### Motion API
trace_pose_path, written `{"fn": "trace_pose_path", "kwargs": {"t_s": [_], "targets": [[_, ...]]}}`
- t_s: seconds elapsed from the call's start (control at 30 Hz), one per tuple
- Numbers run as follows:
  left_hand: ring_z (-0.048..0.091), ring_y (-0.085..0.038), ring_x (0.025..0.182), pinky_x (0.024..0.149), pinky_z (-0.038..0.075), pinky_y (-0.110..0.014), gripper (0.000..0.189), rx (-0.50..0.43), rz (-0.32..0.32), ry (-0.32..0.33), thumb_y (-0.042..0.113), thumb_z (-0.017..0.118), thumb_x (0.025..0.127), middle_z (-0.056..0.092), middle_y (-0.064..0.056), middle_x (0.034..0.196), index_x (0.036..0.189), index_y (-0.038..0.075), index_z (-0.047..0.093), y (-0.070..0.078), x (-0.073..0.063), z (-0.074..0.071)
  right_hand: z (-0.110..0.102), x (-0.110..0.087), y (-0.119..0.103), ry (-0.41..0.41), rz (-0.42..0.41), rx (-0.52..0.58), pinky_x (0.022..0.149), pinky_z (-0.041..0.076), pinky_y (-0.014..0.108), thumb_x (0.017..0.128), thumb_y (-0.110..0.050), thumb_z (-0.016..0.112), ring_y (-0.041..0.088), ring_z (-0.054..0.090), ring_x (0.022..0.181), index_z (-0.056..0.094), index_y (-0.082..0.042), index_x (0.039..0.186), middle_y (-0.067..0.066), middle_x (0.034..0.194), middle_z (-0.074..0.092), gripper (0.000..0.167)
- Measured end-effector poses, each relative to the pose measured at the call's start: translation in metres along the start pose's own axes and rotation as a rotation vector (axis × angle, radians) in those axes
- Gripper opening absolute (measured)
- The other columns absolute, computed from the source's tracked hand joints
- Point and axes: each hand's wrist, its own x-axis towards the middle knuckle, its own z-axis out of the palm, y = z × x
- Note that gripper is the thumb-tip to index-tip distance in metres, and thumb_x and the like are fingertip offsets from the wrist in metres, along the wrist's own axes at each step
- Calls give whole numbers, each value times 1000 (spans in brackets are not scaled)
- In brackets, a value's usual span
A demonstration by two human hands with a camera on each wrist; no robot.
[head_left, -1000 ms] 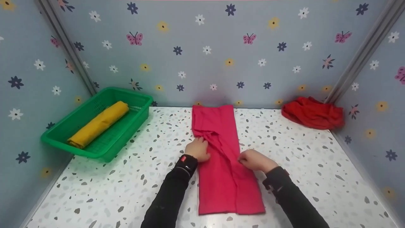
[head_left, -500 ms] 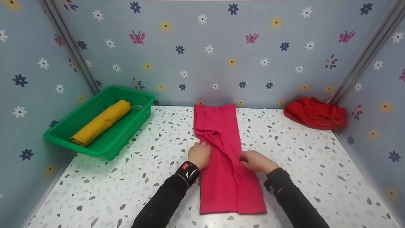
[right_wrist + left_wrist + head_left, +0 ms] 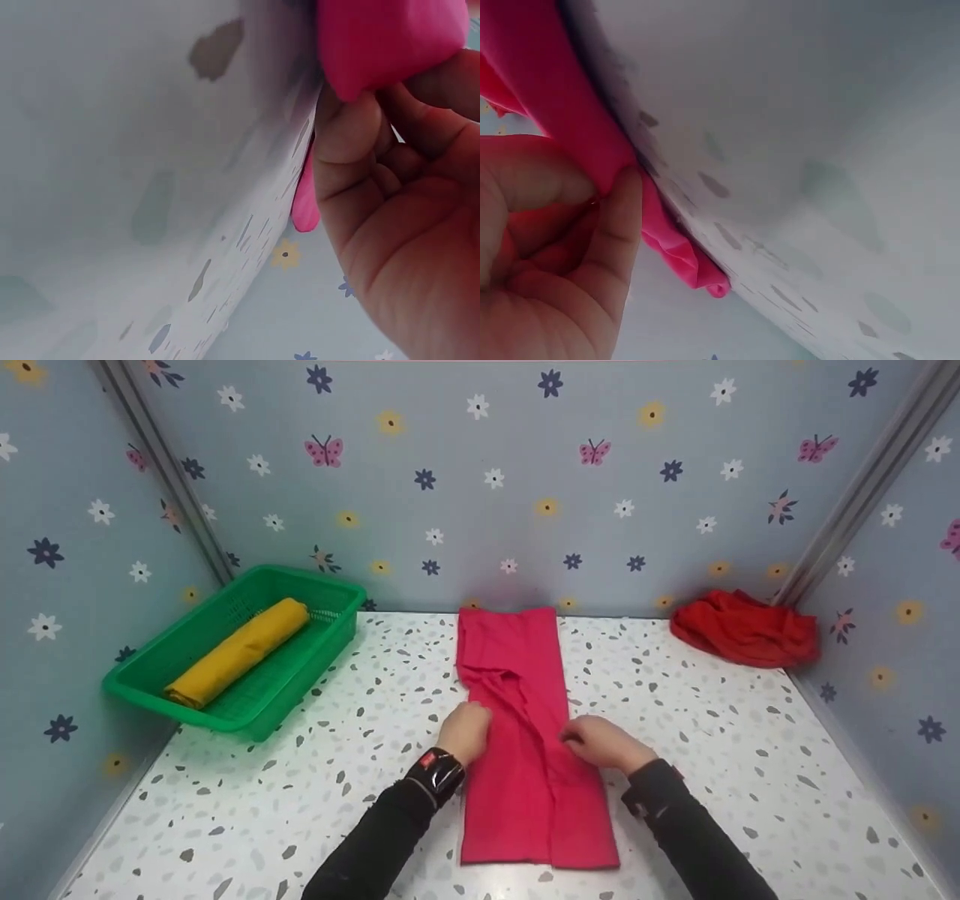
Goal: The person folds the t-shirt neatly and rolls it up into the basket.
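Observation:
A long, folded pink-red cloth [image 3: 510, 810], seemingly a garment, lies lengthwise on the speckled table in the head view. A diagonal crease and a bunched spot mark its middle. My left hand [image 3: 465, 733] pinches its left edge about halfway along; the left wrist view shows thumb and fingers on the cloth edge [image 3: 562, 97]. Opposite, my right hand [image 3: 606, 744] pinches the right edge. In the right wrist view, the thumb lies under the cloth [image 3: 390, 45], with the fingers curled at its other side.
At the left, a green plastic basket [image 3: 300, 690] holds a rolled yellow cloth [image 3: 236, 652]. A crumpled red cloth [image 3: 742, 628] sits in the back right corner. Flower-patterned walls [image 3: 480, 517] enclose the white speckled table [image 3: 360, 765] at the back and sides.
My left hand has moved toward me along the cloth's left edge and now pinches it. The cloth's near end has shifted slightly left. My right hand has stayed nearly still.

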Motion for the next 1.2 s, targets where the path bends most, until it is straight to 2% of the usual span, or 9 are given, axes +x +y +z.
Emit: {"fn": "trace_pose_path", "kwargs": {"t_s": [0.23, 0.4, 0.57, 0.77, 1.03, 1.2], "targets": [[63, -36, 75, 68, 53, -46, 9, 15, -33, 61, -6, 66, 76, 63, -16, 75, 70, 1, 64, -11, 0, 4, 4, 7, -2, 2, 44, 9, 70, 53, 35, 89, 0, 62, 18, 61, 74, 74, 3, 97, 8, 86, 70, 14], [63, -35, 75, 63, 54, -46, 9, 35, -56, 46, -5, 67, 77, 63, -16, 75, 71, 2, 65, -13, -1, 3, 4, 9, -2, 9, 89, 31, 73, 53, 38, 90, -1, 63, 20, 62, 76, 73, 3, 98, 9, 87, 70, 13], [60, -31, 79, 63, 54, -44, 9, 75, -30, 16, -2, 69, 75, 66, -12, 76, 72, 7, 68, -18, -5, -2, 1, 3, -2, -9, 98, 60, 74, 53, 37, 90, -3, 64, 19, 61, 78, 69, 2, 104, 6, 88, 67, 16], [57, -29, 78, 64, 51, -42, 10, 3, 60, 31, -2, 66, 76, 66, -8, 76, 73, 7, 67, -27, -14, -14, -10, -11, -5, 6, 74, 80, 70, 51, 35, 89, -3, 66, 16, 59, 77, 65, 0, 110, 2, 85, 62, 21], [57, -23, 73, 64, 48, -35, 10, -93, 281, 28, 0, 71, 80, 62, -2, 70, 75, 9, 70, -31, -38, -29, -19, -36, -20, 12, -5, 12, 74, 54, 36, 86, -6, 72, 16, 62, 82, 67, -4, 107, 2, 91, 65, 22], [60, -17, 80, 71, 51, -30, 12, -185, 331, -22, -1, 69, 82, 67, 1, 78, 84, 9, 75, -28, -59, -37, -20, -50, -29, -16, -64, -24, 74, 53, 34, 85, -8, 75, 16, 61, 81, 66, -7, 103, 0, 89, 64, 20]]}}
